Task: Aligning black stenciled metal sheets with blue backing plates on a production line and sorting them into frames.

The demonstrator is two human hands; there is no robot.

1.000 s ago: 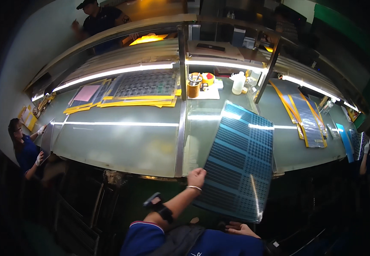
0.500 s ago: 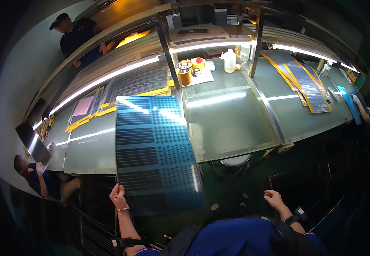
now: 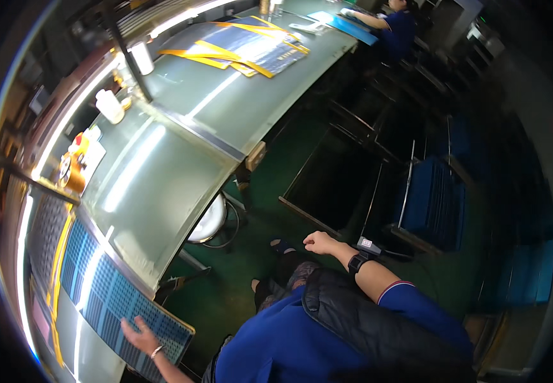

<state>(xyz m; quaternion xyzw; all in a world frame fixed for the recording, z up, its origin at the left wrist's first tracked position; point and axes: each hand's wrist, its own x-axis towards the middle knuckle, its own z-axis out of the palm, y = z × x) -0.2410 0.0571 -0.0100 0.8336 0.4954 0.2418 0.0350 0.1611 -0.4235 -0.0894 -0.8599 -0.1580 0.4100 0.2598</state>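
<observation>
A large blue patterned panel (image 3: 114, 281) with dark rows lies at the lower left, its near corner sticking out past the bench edge. My left hand (image 3: 141, 336) is over the panel's near end with the fingers spread; whether it touches the surface I cannot tell. Out over the floor, away from the bench, my right hand (image 3: 318, 243) has its fingers curled in, and nothing shows in it.
A glass-topped bench (image 3: 162, 185) bears a white bottle (image 3: 110, 106), an orange pot (image 3: 70, 173) and yellow-edged sheets (image 3: 251, 48). A round stool (image 3: 209, 220) stands beneath. Racked blue panels (image 3: 429, 204) are at right. At the far end sits another person (image 3: 398, 29).
My view has swung to the right. My left hand has let go of the panel's edge and opened; the panel now rests on the bench. My right hand stays empty.
</observation>
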